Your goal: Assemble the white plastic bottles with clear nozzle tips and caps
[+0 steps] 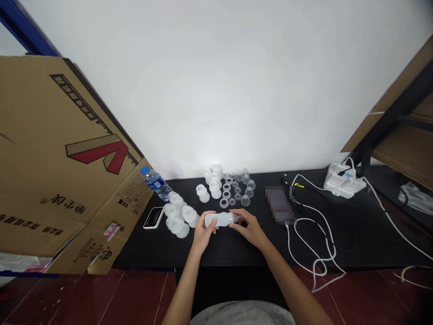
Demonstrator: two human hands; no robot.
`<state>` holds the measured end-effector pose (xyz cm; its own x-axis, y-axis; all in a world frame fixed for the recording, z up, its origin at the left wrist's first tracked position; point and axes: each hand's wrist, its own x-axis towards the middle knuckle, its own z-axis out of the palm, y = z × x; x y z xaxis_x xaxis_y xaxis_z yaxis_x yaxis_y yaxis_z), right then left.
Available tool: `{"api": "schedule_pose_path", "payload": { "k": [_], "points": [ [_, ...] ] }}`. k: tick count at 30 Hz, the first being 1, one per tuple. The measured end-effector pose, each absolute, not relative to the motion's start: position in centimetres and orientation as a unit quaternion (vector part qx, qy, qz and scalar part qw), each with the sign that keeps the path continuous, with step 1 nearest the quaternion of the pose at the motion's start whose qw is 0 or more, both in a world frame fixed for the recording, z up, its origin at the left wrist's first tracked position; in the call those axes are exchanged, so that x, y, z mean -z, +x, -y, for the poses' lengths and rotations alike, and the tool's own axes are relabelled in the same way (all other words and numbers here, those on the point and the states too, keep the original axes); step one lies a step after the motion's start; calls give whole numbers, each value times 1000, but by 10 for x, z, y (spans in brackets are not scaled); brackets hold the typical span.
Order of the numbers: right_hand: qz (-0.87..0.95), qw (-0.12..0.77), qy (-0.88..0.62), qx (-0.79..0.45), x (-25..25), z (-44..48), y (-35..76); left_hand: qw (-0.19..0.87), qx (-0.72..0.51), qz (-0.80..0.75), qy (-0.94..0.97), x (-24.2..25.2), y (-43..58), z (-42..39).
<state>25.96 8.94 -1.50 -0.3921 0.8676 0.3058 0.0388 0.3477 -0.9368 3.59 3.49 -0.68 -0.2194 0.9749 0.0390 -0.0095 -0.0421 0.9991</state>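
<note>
Both hands are held close together above a black tabletop [149, 250], and a frosted plastic bottle [218, 220] is gripped level between them, near the table's front edge. The left hand [203, 234] is curled around the bottle's body; the right hand [249, 228] is partly closed at the narrow neck end, its fingers [237, 218] resting there. The work in hand is judged to be at that neck, where a steady two-handed hold seems called for. Just to the left lie frosted bottle parts [176, 221], with clear plastic cups [245, 200] and rings [226, 187] farther back. A smartphone [153, 217], a water bottle [155, 183] and a power strip [341, 180] are also on the table.
</note>
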Motion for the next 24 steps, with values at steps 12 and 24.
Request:
{"api": "schedule_pose_path", "payload": {
  "k": [12,24],
  "points": [
    [731,413,-342,-423,4,-86,266,427,-551,-546,465,2,34,-32],
    [716,421,-337,-444,11,-88,268,418,-565,-538,465,0,38,-29]
  ]
}}
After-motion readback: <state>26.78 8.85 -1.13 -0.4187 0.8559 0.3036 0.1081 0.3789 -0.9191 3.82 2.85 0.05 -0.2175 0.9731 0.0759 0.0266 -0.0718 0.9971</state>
